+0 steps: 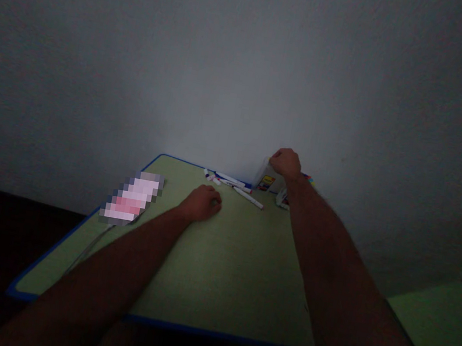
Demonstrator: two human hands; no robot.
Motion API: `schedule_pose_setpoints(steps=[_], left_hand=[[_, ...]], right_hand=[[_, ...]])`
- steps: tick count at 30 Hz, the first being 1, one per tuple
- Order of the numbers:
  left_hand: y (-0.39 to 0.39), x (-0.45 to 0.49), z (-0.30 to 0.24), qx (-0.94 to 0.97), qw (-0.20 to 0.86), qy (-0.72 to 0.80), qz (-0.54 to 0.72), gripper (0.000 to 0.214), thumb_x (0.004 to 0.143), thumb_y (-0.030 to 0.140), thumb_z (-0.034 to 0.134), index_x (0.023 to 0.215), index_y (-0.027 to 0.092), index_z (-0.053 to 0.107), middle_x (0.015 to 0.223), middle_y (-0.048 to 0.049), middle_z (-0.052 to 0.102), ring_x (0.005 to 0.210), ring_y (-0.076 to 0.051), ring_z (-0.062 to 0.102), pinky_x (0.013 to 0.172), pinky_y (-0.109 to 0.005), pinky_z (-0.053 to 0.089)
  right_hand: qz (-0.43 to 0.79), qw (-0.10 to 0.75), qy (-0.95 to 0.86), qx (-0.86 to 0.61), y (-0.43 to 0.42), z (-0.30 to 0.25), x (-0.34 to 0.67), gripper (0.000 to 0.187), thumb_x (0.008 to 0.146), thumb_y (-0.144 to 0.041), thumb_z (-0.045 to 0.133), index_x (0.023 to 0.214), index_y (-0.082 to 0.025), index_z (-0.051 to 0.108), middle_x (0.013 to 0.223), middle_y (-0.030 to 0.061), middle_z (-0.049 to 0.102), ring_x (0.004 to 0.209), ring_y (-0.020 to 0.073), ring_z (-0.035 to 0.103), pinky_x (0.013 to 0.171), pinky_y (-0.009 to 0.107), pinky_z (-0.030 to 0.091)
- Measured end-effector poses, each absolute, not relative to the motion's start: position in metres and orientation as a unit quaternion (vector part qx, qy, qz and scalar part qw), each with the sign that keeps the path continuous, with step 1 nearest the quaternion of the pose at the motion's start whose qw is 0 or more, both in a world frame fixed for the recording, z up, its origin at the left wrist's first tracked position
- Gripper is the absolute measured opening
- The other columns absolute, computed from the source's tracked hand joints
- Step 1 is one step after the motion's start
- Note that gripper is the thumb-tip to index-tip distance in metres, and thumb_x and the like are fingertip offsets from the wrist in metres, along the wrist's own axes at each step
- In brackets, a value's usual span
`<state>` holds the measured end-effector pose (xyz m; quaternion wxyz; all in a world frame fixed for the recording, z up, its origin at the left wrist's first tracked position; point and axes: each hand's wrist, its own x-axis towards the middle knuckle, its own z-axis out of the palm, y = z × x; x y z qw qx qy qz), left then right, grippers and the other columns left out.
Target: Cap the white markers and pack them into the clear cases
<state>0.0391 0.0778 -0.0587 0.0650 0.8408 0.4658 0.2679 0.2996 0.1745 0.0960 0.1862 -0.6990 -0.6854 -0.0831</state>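
Note:
My right hand (pixel 286 163) reaches to the back of the table, its fingers closed at the top of a pale, upright container (pixel 261 173) with a yellow and dark label. That container stands against the wall, and its kind is hard to make out in the dim light. Resting on the tabletop, my left hand (pixel 203 204) is loosely curled, with nothing visible in it. Just beyond it lie several white markers (pixel 248 198) and some small white pieces (pixel 212 177) that look like caps. A small box-like item (pixel 283 198) is partly hidden behind my right forearm.
The pale green table (pixel 222 278) has a blue edge and stands against a grey wall (pixel 229 78). At its left lies a blurred-out phone-like object (pixel 133 198) with a cable (pixel 87 249). Coloured tips (pixel 309 179) show past my right wrist. Another green surface (pixel 444 327) is at the right.

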Motion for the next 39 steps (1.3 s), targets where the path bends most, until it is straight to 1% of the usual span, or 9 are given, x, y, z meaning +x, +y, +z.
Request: schedule_pose_setpoints(steps=[3, 8, 11, 16, 22, 27, 30, 33, 39], left_hand=[[0.078, 0.039, -0.058, 0.842, 0.069, 0.464, 0.267, 0.025, 0.083, 0.035, 0.060, 0.096, 0.021, 0.076, 0.102, -0.0101, 0.070, 0.102, -0.025, 0.063, 0.098, -0.038, 0.047], [0.078, 0.039, -0.058, 0.843, 0.067, 0.463, 0.265, 0.026, 0.084, 0.035, 0.058, 0.096, 0.021, 0.076, 0.101, -0.0101, 0.070, 0.101, -0.026, 0.062, 0.097, -0.038, 0.048], [0.079, 0.039, -0.059, 0.842, 0.066, 0.464, 0.267, 0.026, 0.083, 0.035, 0.059, 0.097, 0.020, 0.076, 0.102, -0.0103, 0.070, 0.101, -0.026, 0.062, 0.096, -0.039, 0.048], [0.079, 0.038, -0.059, 0.841, 0.074, 0.466, 0.266, 0.026, 0.084, 0.035, 0.058, 0.097, 0.021, 0.076, 0.104, -0.0098, 0.070, 0.104, -0.025, 0.062, 0.100, -0.038, 0.047], [0.078, 0.038, -0.057, 0.839, 0.079, 0.466, 0.268, 0.026, 0.083, 0.034, 0.059, 0.097, 0.020, 0.076, 0.104, -0.0100, 0.071, 0.104, -0.026, 0.063, 0.099, -0.038, 0.047], [0.080, 0.038, -0.058, 0.839, 0.075, 0.468, 0.267, 0.026, 0.083, 0.035, 0.059, 0.096, 0.020, 0.077, 0.104, -0.0102, 0.072, 0.103, -0.026, 0.064, 0.100, -0.038, 0.047], [0.081, 0.038, -0.060, 0.841, 0.068, 0.465, 0.268, 0.026, 0.083, 0.034, 0.059, 0.096, 0.020, 0.077, 0.103, -0.0105, 0.072, 0.103, -0.026, 0.064, 0.100, -0.038, 0.047], [0.082, 0.037, -0.062, 0.842, 0.064, 0.463, 0.270, 0.026, 0.083, 0.034, 0.059, 0.096, 0.020, 0.077, 0.102, -0.0104, 0.072, 0.102, -0.026, 0.064, 0.098, -0.038, 0.048], [0.080, 0.037, -0.060, 0.841, 0.069, 0.462, 0.273, 0.026, 0.083, 0.034, 0.059, 0.096, 0.019, 0.077, 0.101, -0.0111, 0.071, 0.102, -0.026, 0.063, 0.098, -0.038, 0.048]], right_hand=[[-0.071, 0.191, -0.680, -0.705, 0.163, 0.103, 0.298, 0.026, 0.080, -0.019, 0.060, 0.098, -0.014, 0.078, 0.107, 0.0150, 0.075, 0.101, 0.0280, 0.069, 0.089, 0.037, 0.054], [-0.072, 0.106, -0.731, -0.670, 0.149, 0.105, 0.307, 0.027, 0.077, -0.019, 0.065, 0.101, -0.018, 0.077, 0.106, 0.0093, 0.075, 0.096, 0.0231, 0.069, 0.085, 0.032, 0.052], [-0.125, 0.052, -0.744, -0.654, 0.145, 0.100, 0.312, 0.028, 0.076, -0.022, 0.067, 0.102, -0.021, 0.076, 0.108, 0.0076, 0.075, 0.098, 0.0241, 0.068, 0.086, 0.035, 0.051], [-0.196, 0.000, -0.751, -0.630, 0.142, 0.097, 0.311, 0.023, 0.084, -0.025, 0.059, 0.100, -0.022, 0.075, 0.108, 0.0098, 0.074, 0.101, 0.0270, 0.067, 0.093, 0.043, 0.045], [-0.188, -0.002, -0.748, -0.637, 0.138, 0.100, 0.314, 0.025, 0.082, -0.021, 0.061, 0.102, -0.022, 0.075, 0.112, 0.0103, 0.073, 0.105, 0.0273, 0.065, 0.097, 0.044, 0.040], [-0.173, 0.001, -0.736, -0.654, 0.135, 0.101, 0.318, 0.023, 0.080, -0.024, 0.064, 0.099, -0.022, 0.076, 0.108, 0.0101, 0.074, 0.102, 0.0271, 0.066, 0.094, 0.041, 0.044], [-0.162, 0.018, -0.733, -0.661, 0.135, 0.100, 0.316, 0.025, 0.083, -0.035, 0.063, 0.098, -0.020, 0.077, 0.105, 0.0109, 0.075, 0.098, 0.0264, 0.068, 0.092, 0.039, 0.047], [-0.144, 0.035, -0.722, -0.676, 0.137, 0.101, 0.313, 0.037, 0.089, -0.047, 0.056, 0.097, -0.019, 0.079, 0.105, 0.0133, 0.075, 0.098, 0.0266, 0.069, 0.091, 0.039, 0.049], [-0.121, 0.058, -0.705, -0.697, 0.146, 0.104, 0.312, 0.039, 0.093, -0.040, 0.052, 0.101, -0.014, 0.079, 0.109, 0.0184, 0.074, 0.102, 0.0297, 0.069, 0.088, 0.038, 0.053]])
